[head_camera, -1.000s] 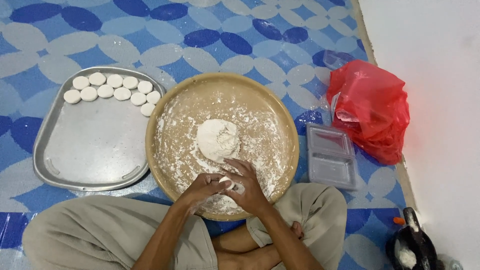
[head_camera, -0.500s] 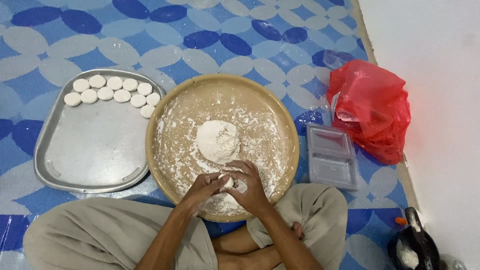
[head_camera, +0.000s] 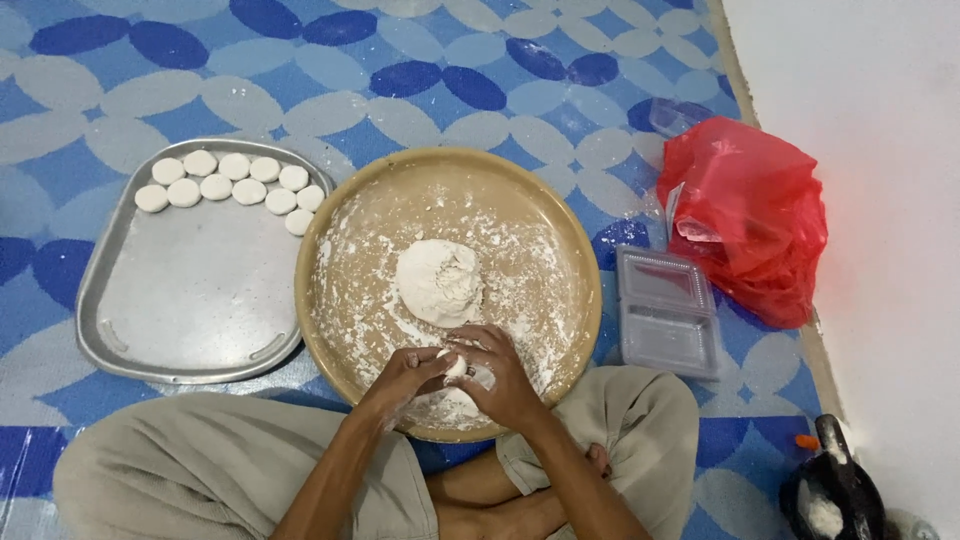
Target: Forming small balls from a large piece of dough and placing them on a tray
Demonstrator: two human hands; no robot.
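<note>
On my far left I see a dull metal tray [head_camera: 190,300] with rounded corners, lying on a blue floor mat [head_camera: 420,70] patterned with pale ovals. Ten small flattened white dough discs [head_camera: 235,180] sit in two rows along its top edge, touching or nearly so; the rest of its surface is faintly dusted. Its right rim runs just beside, perhaps slightly under, the round tan platter [head_camera: 560,230], which is wide, shallow and smeared with white flour.

Near the platter's middle I see the large dough mound [head_camera: 438,282], soft, lumpy and matte white, a little creased on top. Just below it, over the platter's near edge, my left hand [head_camera: 405,375] and right hand [head_camera: 500,378] meet, fingers curled inward and dusted with flour. Between them they pinch a small piece of dough [head_camera: 457,368]; only a white sliver shows, so I cannot tell its full shape. Both hands are closed round it, the left from the side and the right from above. Nothing stands between them and the mound.

Further right, a clear plastic lidded container [head_camera: 665,310] lies beside the platter, with a crumpled glossy red plastic bag [head_camera: 745,220] just beyond it against the white wall [head_camera: 860,150]. At bottom right sits a black scoop [head_camera: 835,490] holding white powder.
</note>
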